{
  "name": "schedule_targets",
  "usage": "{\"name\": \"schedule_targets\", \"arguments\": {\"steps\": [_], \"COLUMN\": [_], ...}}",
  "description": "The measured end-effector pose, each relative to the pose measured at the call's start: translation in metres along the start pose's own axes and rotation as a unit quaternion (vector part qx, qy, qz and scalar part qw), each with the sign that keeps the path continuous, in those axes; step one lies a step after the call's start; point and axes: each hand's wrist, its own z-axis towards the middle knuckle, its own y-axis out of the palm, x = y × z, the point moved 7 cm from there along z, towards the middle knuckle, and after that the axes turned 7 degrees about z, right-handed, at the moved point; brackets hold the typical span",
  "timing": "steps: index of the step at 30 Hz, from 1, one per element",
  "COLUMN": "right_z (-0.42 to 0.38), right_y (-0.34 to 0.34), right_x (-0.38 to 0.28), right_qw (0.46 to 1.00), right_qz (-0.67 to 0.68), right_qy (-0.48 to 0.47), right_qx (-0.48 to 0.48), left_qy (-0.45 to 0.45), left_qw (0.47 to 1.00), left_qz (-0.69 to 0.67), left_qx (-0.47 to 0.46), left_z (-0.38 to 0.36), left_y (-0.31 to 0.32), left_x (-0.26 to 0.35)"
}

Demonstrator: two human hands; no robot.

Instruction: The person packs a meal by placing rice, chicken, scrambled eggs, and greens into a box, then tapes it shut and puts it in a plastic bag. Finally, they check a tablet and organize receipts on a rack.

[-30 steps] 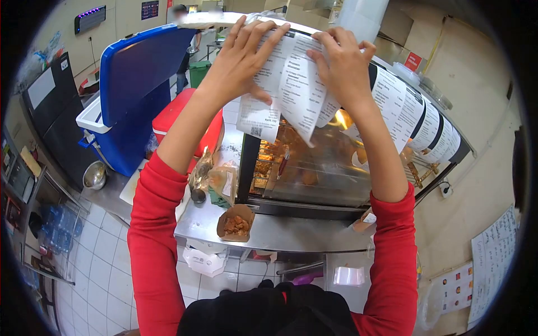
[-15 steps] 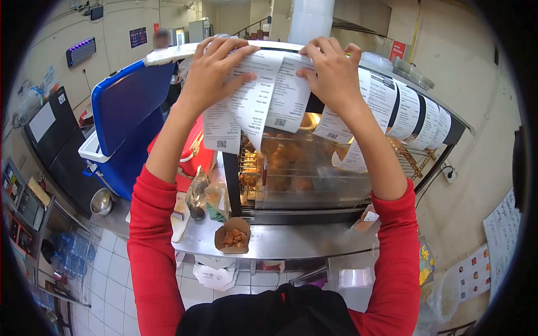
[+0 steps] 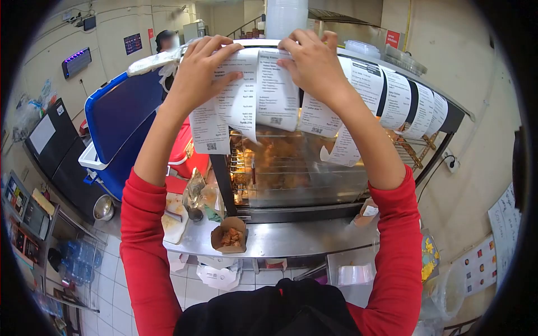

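Note:
My left hand (image 3: 204,70) presses at the top edge of a printed receipt (image 3: 238,92), thumb and fingers on the paper. Close beside it, my right hand (image 3: 314,64) has its thumb on a second receipt (image 3: 276,92) and its fingertips over the top rim of the display cabinet. Both slips hang down over the glass front of the lit warming cabinet (image 3: 314,190). More receipts (image 3: 398,98) hang in a row to the right. An open cardboard box (image 3: 230,235) with pieces of food stands on the steel counter (image 3: 291,238) below.
A blue cooler (image 3: 120,117) with a raised lid is at the left, near a red bag (image 3: 182,154). A metal bowl (image 3: 103,208) and a cutting board (image 3: 175,221) lie lower left. Clear containers (image 3: 287,19) stand behind the cabinet. Another person is in the background.
Both hands have shifted slightly left in view. The two receipts between them now lie side by side with less overlap. The camera view has also moved a little.

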Motion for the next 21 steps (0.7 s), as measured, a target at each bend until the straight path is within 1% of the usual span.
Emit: {"name": "schedule_targets", "arguments": {"steps": [3,4,7,10,13,16,19,21], "right_z": [-0.001,-0.003,-0.001,-0.002,-0.014,-0.033,-0.062,-0.081], "right_y": [0.001,0.002,0.004,-0.011,-0.021,-0.06,-0.103,-0.12], "right_x": [0.0,0.0,0.009,0.014,0.025,0.043,0.041,0.04], "right_qw": [1.0,1.0,0.996,0.991,0.986,0.982,0.99,0.992], "right_qz": [0.004,0.008,0.001,0.065,0.143,0.184,0.116,0.07], "right_qy": [-0.012,-0.022,0.021,0.053,0.017,0.019,0.039,0.027], "right_qx": [0.0,0.013,-0.089,-0.108,-0.083,0.037,0.075,0.104], "left_qy": [0.001,0.003,-0.023,-0.029,-0.019,-0.029,-0.04,-0.043], "left_qw": [1.0,1.0,1.0,1.0,1.0,0.999,0.998,0.997], "left_qz": [-0.001,-0.005,-0.015,-0.002,0.01,0.028,0.027,0.037], "left_qx": [-0.005,0.003,-0.003,-0.008,-0.015,-0.003,-0.029,-0.044], "left_z": [0.003,0.003,0.004,0.005,0.01,0.01,0.006,0.006], "left_y": [-0.005,-0.007,-0.006,-0.005,-0.006,-0.005,-0.002,-0.007], "left_x": [0.007,0.009,0.01,0.009,0.01,0.012,0.013,0.014]}}
